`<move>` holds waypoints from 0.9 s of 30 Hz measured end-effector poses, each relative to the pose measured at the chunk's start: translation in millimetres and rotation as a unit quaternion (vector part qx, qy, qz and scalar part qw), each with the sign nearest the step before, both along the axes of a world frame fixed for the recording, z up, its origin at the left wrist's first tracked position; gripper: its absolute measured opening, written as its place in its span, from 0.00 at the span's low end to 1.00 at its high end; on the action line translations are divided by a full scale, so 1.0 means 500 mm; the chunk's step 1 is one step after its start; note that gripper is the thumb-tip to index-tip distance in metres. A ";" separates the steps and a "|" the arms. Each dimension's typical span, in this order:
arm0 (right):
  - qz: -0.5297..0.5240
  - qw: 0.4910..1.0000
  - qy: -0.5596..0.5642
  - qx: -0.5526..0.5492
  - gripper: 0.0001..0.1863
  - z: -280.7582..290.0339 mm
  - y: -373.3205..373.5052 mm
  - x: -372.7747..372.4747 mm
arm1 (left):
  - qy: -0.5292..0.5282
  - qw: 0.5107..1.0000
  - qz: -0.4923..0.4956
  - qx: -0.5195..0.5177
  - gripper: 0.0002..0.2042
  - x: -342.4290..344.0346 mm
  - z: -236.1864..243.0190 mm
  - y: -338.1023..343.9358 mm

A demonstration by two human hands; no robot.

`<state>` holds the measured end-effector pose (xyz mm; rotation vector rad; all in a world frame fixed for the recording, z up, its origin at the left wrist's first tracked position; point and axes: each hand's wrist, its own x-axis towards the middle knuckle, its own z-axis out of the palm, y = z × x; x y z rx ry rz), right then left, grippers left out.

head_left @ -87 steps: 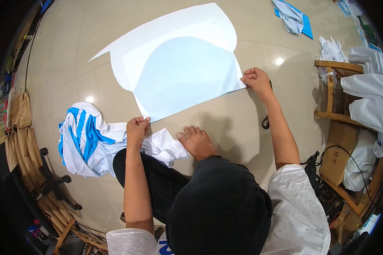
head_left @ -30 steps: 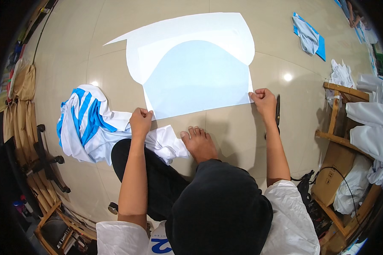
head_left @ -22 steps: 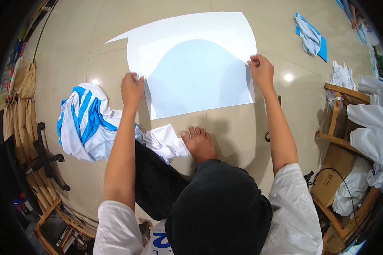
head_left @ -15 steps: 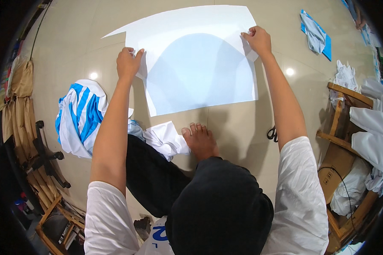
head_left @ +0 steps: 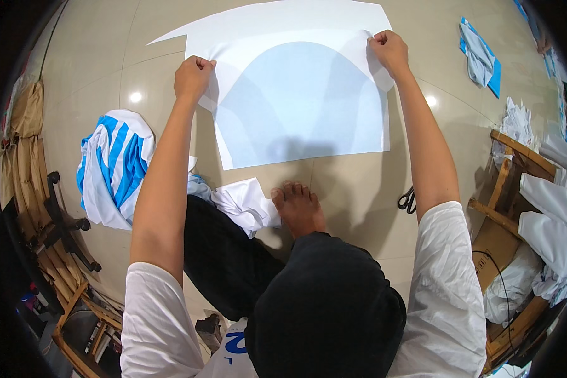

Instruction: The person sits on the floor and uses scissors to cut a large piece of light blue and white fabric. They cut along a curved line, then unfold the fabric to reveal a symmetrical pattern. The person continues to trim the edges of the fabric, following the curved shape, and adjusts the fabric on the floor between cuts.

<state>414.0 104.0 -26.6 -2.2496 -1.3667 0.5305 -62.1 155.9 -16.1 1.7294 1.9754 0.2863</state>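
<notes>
A broad white sheet (head_left: 283, 34) with a pale blue dome-shaped area (head_left: 302, 94) is spread at the far side of the floor; whether it is cloth or paper I cannot tell. My left hand (head_left: 194, 79) pinches its left part, where the material creases under the fingertips. On the opposite side my right hand (head_left: 390, 53) has its fingers closed on the sheet's upper right part. Between them the sheet looks fairly smooth, with shadows falling across it. A crumpled white cloth (head_left: 242, 205) lies below the sheet, beside my bare foot (head_left: 299, 211).
Blue-and-white striped cloth (head_left: 116, 167) is heaped at the left. Black-handled scissors (head_left: 407, 200) lie near my right forearm. A folded blue-and-grey cloth (head_left: 480, 58) rests at far right. Wooden frames (head_left: 501, 183) with white cloth and a cardboard box (head_left: 492, 249) stand at the right.
Both hands have shifted slightly farther away, and the right one a little to the right. My left fingers have drawn together on the sheet. Its far edge sits higher in view.
</notes>
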 end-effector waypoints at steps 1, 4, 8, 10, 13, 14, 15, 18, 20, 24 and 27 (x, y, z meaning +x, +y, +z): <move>0.002 1.000 0.008 0.004 0.15 0.001 -0.002 -0.002 | -0.006 1.000 0.000 0.005 0.17 -0.003 0.000 -0.002; 0.009 1.000 0.027 0.011 0.15 0.003 -0.009 0.004 | -0.010 1.000 0.001 0.024 0.16 -0.003 0.009 -0.010; 0.014 0.999 0.043 0.002 0.15 0.005 -0.007 0.011 | -0.024 0.999 -0.016 0.022 0.16 -0.012 0.013 -0.012; 0.010 0.999 0.052 -0.002 0.15 0.008 -0.004 0.008 | -0.032 0.999 -0.013 0.040 0.15 -0.016 0.008 -0.015; 0.008 0.998 0.062 -0.007 0.15 0.009 -0.005 0.009 | -0.034 0.998 -0.013 0.052 0.15 -0.016 0.005 -0.017; 0.008 0.998 0.061 -0.009 0.15 0.009 -0.003 0.010 | -0.033 0.998 -0.014 0.054 0.15 -0.016 0.005 -0.017; 0.008 0.998 0.060 -0.010 0.15 0.009 -0.002 0.010 | -0.035 0.998 -0.013 0.053 0.15 -0.016 0.004 -0.017; 0.005 0.998 0.058 -0.012 0.16 0.006 -0.002 0.011 | -0.038 0.998 -0.013 0.051 0.15 -0.015 0.003 -0.016; 0.003 0.998 0.059 -0.009 0.17 0.002 -0.002 0.013 | -0.034 0.998 -0.016 0.048 0.15 -0.014 0.005 -0.014; 0.014 0.999 0.040 0.003 0.17 -0.004 0.000 0.019 | -0.027 0.998 -0.026 0.044 0.15 -0.012 0.005 -0.012; 0.008 0.999 0.038 -0.015 0.17 -0.002 0.002 0.018 | -0.025 0.999 -0.025 0.040 0.15 -0.012 0.005 -0.011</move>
